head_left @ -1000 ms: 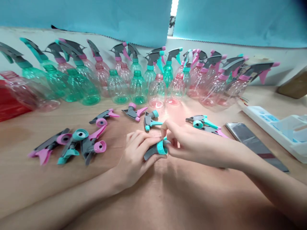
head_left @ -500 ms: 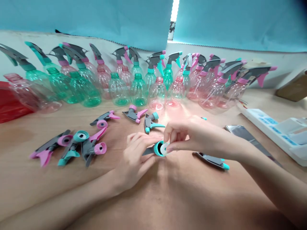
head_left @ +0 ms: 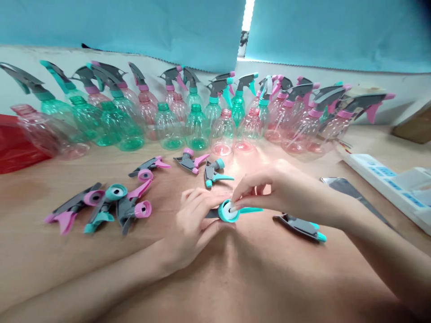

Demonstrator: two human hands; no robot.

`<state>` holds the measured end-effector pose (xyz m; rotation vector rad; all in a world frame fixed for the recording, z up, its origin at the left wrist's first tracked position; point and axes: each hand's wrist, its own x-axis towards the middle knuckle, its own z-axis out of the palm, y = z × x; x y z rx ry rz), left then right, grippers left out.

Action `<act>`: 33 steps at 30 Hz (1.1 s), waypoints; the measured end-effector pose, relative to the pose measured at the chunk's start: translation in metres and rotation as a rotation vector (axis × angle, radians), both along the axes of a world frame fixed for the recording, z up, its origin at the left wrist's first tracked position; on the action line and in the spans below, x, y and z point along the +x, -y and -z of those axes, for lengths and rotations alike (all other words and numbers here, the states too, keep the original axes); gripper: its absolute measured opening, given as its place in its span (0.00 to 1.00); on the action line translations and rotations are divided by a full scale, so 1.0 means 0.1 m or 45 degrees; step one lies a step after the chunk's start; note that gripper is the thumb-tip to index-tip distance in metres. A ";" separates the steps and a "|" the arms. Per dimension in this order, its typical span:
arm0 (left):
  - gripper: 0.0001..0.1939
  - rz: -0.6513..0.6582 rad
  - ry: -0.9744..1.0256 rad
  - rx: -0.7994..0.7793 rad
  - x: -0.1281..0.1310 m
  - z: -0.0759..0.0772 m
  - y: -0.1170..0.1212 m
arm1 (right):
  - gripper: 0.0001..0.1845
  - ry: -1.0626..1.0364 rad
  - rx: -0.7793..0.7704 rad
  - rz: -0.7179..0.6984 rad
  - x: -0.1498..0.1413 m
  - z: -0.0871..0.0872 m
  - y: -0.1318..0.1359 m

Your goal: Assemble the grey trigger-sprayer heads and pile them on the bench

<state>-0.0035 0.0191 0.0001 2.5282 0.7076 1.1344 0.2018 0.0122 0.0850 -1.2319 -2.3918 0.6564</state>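
My left hand (head_left: 198,215) is closed around a grey and turquoise trigger spray head (head_left: 211,213), its collar facing me and its turquoise trigger pointing right. Inside the collar sits a white washer (head_left: 229,209) with a dark hole in the middle. The thumb and forefinger of my right hand (head_left: 259,190) are pinched at the washer's right edge. To the right of the hands, another grey and turquoise spray head (head_left: 301,227) lies on the table. Several spray heads (head_left: 126,208) with pink or turquoise collars lie left of my left hand.
Behind the hands stand several green and pink bottles, some open-necked like the green bottle (head_left: 195,128), others with spray heads on. A phone (head_left: 350,195) and a white tray (head_left: 387,181) lie at the right. A red bag (head_left: 20,143) is at the far left.
My right hand has brought the white washer from the collar's mouth into the collar, where it now sits flatter. The left hand keeps its hold on the spray head.
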 end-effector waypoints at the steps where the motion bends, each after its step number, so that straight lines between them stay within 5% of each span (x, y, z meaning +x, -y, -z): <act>1: 0.11 -0.002 -0.003 -0.004 0.00 0.00 0.00 | 0.05 0.000 0.012 0.012 0.01 -0.02 0.01; 33: 0.10 0.015 -0.023 0.070 0.00 -0.01 0.00 | 0.11 0.262 0.129 -0.062 0.00 -0.09 0.19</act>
